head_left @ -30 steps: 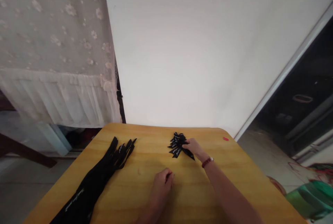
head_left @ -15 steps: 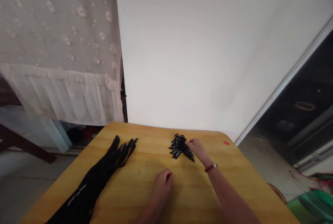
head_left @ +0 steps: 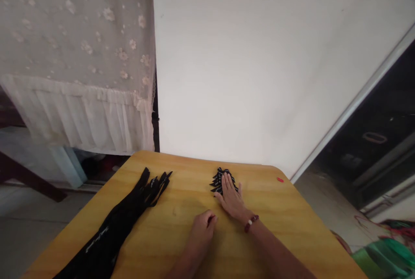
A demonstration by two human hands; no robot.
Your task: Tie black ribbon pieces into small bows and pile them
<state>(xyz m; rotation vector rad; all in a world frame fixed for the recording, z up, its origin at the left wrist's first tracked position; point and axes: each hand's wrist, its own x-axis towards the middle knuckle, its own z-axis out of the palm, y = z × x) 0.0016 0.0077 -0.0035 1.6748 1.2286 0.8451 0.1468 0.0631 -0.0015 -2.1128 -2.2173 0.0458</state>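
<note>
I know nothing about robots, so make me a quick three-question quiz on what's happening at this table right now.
1. True or false: the left hand is curled and apart from the long black bundle.
2. What does the right hand lie over?
A) the long black bundle
B) the small black ribbon pile
C) the lace curtain
3. Fill in the blank: the small red piece lies near the far ____ corner of the wooden table.

Key: 1 true; 2 B; 3 right.
</note>
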